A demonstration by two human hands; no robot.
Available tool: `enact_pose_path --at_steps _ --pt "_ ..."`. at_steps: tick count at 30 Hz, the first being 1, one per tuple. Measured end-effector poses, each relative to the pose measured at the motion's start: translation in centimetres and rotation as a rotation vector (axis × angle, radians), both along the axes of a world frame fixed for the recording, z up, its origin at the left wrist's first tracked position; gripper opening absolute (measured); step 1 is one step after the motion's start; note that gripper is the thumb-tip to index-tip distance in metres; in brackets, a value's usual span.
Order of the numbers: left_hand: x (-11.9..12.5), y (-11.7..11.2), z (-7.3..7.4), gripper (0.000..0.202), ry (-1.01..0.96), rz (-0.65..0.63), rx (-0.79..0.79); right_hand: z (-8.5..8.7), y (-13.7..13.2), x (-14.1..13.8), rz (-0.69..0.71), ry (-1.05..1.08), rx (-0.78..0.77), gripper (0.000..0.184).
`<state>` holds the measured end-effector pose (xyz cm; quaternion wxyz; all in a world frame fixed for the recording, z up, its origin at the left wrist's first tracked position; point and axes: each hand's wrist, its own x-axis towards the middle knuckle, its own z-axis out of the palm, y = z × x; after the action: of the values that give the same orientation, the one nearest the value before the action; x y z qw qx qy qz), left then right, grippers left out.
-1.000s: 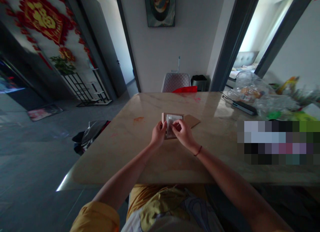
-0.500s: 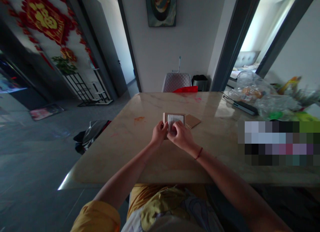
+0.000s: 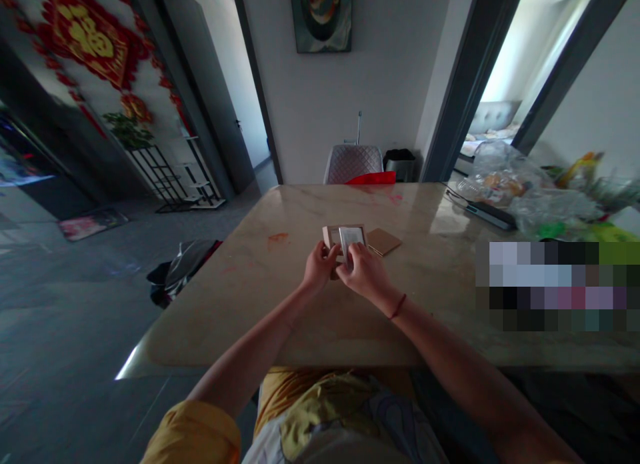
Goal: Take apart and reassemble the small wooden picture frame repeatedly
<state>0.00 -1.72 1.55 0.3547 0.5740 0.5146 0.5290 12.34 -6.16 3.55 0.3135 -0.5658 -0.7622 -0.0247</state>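
A shallow light-brown box [image 3: 327, 235] lies on the marble-patterned table [image 3: 240, 304], in front of me. My left hand [image 3: 318, 267] is closed on its near left side, thumb towards the inside. A flat, silvery-white rectangular piece [image 3: 352, 235] sits tilted in the box, its left edge apart from the box's left wall. My right hand [image 3: 366, 269] pinches this piece from the near right side, its fingers covering part of it. Just right of the box lies a flat brown square piece [image 3: 384, 241], perhaps a lid; I cannot tell.
At the right stand clear plastic bags [image 3: 505, 177] with things inside, and a dark elongated device [image 3: 490, 215] with a cord. A quilted chair [image 3: 354, 163] with a red item [image 3: 373, 178] stands beyond the far edge. A dark bag [image 3: 185, 267] is left of the table.
The box has shifted slightly left. The silvery-white piece has tilted and moved right within it, widening the gap at its left. The right hand's fingers have shifted with the piece.
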Motion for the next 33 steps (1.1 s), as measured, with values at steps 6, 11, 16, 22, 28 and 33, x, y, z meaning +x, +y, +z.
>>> enact_pose_path --at_steps 6,11,16,22,28,33 --pt "-0.3 0.2 0.2 0.020 -0.204 -0.057 -0.244 -0.5 1.5 2.0 -0.067 0.068 0.178 0.013" --pt "-0.8 0.7 -0.3 0.027 -0.251 -0.070 -0.326 -0.9 2.8 3.5 -0.158 0.141 0.269 0.014" --pt "-0.8 0.8 -0.3 0.027 -0.259 -0.062 -0.366 -0.8 2.8 3.7 -0.215 0.078 0.252 0.018" --pt "-0.8 0.7 -0.2 0.024 -0.256 -0.064 -0.351 -1.2 2.7 3.3 -0.149 0.013 0.231 0.025" --pt "-0.9 0.8 -0.4 0.027 -0.252 -0.054 -0.323 -1.9 2.5 2.6 0.075 -0.025 0.216 0.020" --pt "-0.8 0.9 -0.3 0.023 -0.266 -0.060 -0.334 -1.9 1.8 2.1 0.218 -0.140 0.227 0.020"
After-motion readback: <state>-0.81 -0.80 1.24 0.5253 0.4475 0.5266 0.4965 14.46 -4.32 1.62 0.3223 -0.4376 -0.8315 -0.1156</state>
